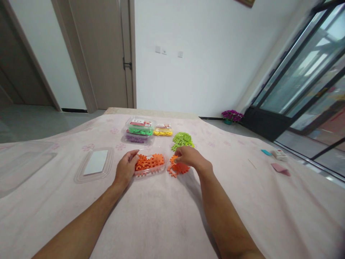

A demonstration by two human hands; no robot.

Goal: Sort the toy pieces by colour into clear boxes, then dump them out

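Two hands: left hand (125, 168) grips the left end of a clear rectangular plastic tub (152, 171); right hand (192, 157) curls, pinch indiscernible
Loose orange toothed plastic pieces (181, 168): right of tub, under right hand
Tub's long axis: left to right

No wording can be read for certain. A red-and-white label (140, 123) on the lid of the box of green pieces (140, 131) carries a line of dark characters, too small and soft to make out. A similar red-and-white sticker (163, 126) stands on the box of yellow pieces (163, 133), its print equally blurred. On the small white box (279, 155) at the tabletop's right, tiny reddish marks show, also illegible.
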